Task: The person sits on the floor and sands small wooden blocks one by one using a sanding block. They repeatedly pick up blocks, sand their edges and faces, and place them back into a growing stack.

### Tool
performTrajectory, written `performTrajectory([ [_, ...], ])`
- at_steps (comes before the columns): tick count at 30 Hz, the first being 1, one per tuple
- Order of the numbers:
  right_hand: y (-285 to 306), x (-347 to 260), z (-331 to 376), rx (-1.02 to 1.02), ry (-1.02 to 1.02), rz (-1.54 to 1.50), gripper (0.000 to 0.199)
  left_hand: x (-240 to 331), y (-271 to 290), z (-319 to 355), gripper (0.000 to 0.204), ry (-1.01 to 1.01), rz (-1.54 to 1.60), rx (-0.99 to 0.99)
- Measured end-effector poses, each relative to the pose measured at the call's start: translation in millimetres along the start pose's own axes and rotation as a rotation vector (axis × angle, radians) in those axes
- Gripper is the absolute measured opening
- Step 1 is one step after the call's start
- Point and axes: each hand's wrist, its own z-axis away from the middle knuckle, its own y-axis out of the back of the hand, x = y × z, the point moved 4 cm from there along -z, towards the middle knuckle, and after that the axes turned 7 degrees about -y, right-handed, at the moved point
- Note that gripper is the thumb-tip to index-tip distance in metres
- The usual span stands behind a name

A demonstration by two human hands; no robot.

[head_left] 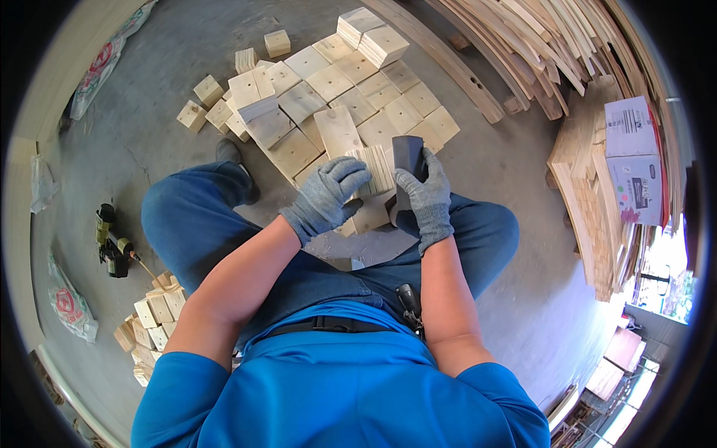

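My left hand (327, 196), in a grey glove, has its fingers curled against a small stack of wooden pieces (377, 169) with layered edges, and steadies it. In my right hand (429, 196), also gloved, is a dark grey oblong block (408, 155) held upright against the right side of that stack. Its exact kind I cannot make out. Beyond my hands, square wooden blocks (328, 82) lie side by side in a broad patch on the floor, with a longer pale wooden piece (338, 132) on top.
Loose wooden blocks (192, 116) sit left of the patch. More blocks (158, 310) are heaped beside my left thigh, near a green-and-black power tool (113, 243). Long planks (515, 45) and a white carton (635, 160) stand at right. Plastic bags (72, 302) lie at left.
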Motion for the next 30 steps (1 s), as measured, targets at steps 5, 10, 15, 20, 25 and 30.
performTrajectory([
  [5,-4.3,-3.6,0.6,-0.030,-0.031,0.003,0.090,4.0,3.1,-0.3,0.089,0.029,0.041,0.010],
  [10,3.1,-6.6,8.0,-0.006,0.038,0.093,0.089,-13.1,-1.4,6.7,0.123,0.326,0.095,0.027],
  [15,3.6,-15.2,27.8,0.001,0.240,0.254,0.088,-26.7,-17.8,5.4,0.134,0.603,0.137,-0.160],
  [20,-13.1,-33.8,55.6,-0.081,0.377,0.494,0.091,-34.3,-35.2,11.7,0.133,0.632,0.259,-0.102],
  [25,-22.5,-39.1,57.4,-0.083,0.414,0.660,0.084,-35.5,-33.0,10.5,0.122,0.656,0.275,-0.133],
  [30,-36.5,-58.0,18.1,-0.050,0.414,0.630,0.081,-34.7,-30.4,7.9,0.116,0.688,0.262,-0.161],
])
